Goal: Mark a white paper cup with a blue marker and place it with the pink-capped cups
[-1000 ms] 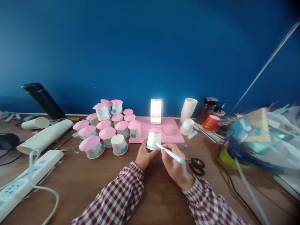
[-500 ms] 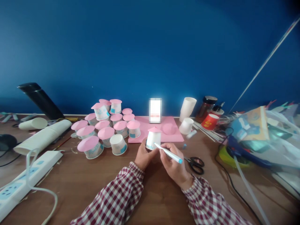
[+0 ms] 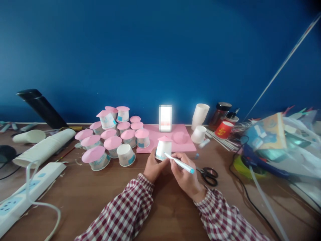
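My left hand [image 3: 153,166] is closed round the lower left side of a white paper cup [image 3: 164,148], which stands upside down with a pink paper cone on top. Blue marks show low on the cup's wall. A white felt-tip pen [image 3: 181,163] with a blue end sits in my right hand [image 3: 187,175], its tip at the cup's front. Left of the cup stand several paper cups with pink cone tops [image 3: 112,143]. One cup without a cone [image 3: 126,155] stands at their front right. Behind the held cup lies a pink paper sheet [image 3: 150,135].
Black scissors [image 3: 210,176] lie right of my right hand. A glowing, blurred-out screen [image 3: 165,118] stands behind the sheet. Further right are a white cup [image 3: 199,134], a red cup [image 3: 224,130] and a hot glue gun-like blue object [image 3: 265,169]. A power strip [image 3: 27,195] and stacked cups [image 3: 47,147] lie left.
The pen tip has shifted slightly along the cup's front, and the blue marks there look a little larger. The whole view has moved slightly; both hands keep their holds.
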`<state>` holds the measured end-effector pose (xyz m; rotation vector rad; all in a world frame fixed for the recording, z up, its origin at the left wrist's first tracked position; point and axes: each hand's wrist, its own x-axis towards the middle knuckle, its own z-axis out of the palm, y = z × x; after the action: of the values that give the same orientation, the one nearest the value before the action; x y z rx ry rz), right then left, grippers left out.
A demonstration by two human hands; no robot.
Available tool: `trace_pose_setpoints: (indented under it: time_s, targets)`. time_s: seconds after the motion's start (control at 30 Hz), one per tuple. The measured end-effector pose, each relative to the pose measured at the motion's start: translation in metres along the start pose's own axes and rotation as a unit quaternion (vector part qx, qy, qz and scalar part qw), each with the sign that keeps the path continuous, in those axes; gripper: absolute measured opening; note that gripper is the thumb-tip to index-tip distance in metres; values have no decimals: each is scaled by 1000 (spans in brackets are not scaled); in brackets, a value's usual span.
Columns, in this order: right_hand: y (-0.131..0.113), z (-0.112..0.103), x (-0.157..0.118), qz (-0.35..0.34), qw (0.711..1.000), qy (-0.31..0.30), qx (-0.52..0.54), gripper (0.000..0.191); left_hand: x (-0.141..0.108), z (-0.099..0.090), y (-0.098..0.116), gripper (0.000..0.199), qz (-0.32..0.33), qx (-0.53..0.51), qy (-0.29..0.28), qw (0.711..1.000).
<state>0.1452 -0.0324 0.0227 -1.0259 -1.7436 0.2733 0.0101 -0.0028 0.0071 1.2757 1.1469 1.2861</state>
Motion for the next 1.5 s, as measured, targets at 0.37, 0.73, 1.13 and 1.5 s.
trace_pose_setpoints:
  time_s: [0.37,0.73,1.13,1.5]
  targets:
    - [2,-3,3,6,1000,25,5,6,1,-1,-4,51,-3,-6,-10,1000]
    - [5,-4,5,27,998,48,-5,5,0,0,-5,51,-12,-48,-21,999]
    - [7,-7,6,37,998,57,0,8,2,-1,-9,53,-1,-47,-41,998]
    - [9,-7,7,45,997,54,10,9,1,-1,-8,54,0,-39,-47,998]
